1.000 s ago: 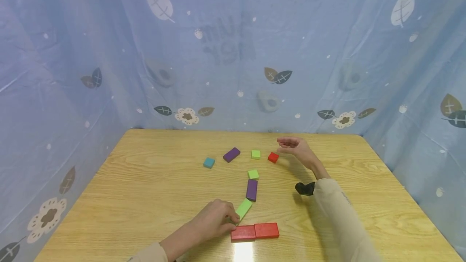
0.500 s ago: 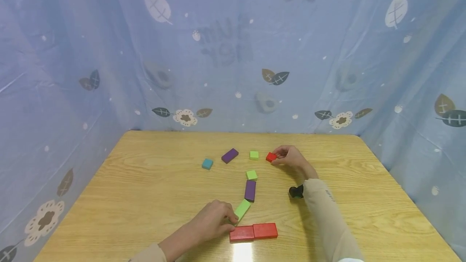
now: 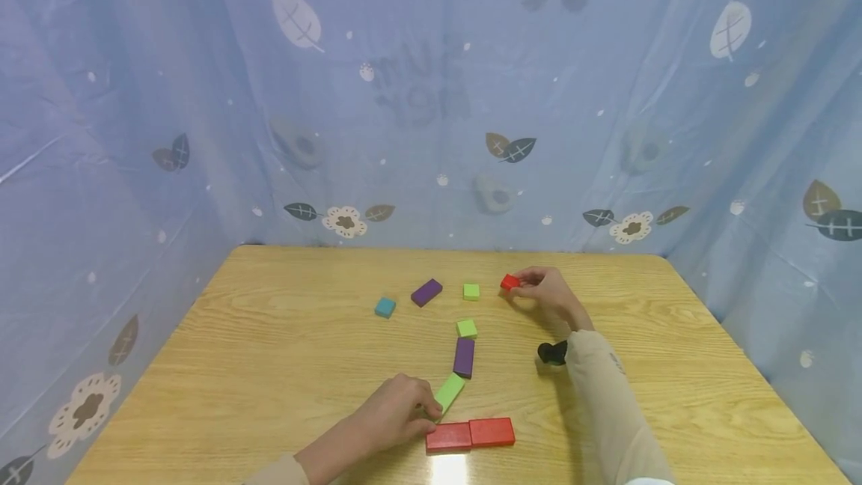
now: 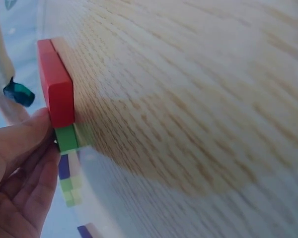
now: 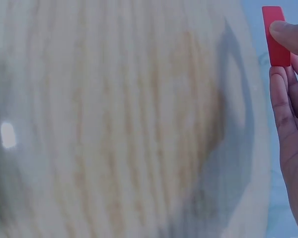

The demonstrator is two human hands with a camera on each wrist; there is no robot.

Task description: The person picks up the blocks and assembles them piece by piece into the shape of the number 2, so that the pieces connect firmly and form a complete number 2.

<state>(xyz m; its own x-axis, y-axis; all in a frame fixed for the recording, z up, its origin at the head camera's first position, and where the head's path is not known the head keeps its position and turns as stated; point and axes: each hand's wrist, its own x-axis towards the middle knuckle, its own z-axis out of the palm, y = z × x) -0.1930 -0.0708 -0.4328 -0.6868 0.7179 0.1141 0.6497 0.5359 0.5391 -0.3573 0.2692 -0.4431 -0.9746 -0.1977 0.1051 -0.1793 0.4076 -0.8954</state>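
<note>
The right hand [image 3: 552, 294] pinches a small red block [image 3: 509, 282] between thumb and fingers at the back right. In the right wrist view this red block [image 5: 275, 52] is raised off the wooden table. At the front, the left hand [image 3: 397, 412] has its curled fingers and thumb around the near end of a long green block [image 3: 450, 391]. Its thumb tip lies right at the corner of one long red block [image 3: 447, 437]; a second red block [image 3: 492, 432] adjoins it end to end. A purple block [image 3: 464, 357] and a small green block [image 3: 467, 328] continue the line.
Loose on the table [image 3: 283, 335] lie a teal block [image 3: 385, 307], a second purple block [image 3: 427, 292] and another small green block [image 3: 471, 292]. A black object [image 3: 553, 353] shows at the right sleeve. Behind hangs a blue patterned curtain [image 3: 417, 96].
The right hand has come down to the small red block, taken hold of it and shifted it slightly right and up. The left hand has stayed put.
</note>
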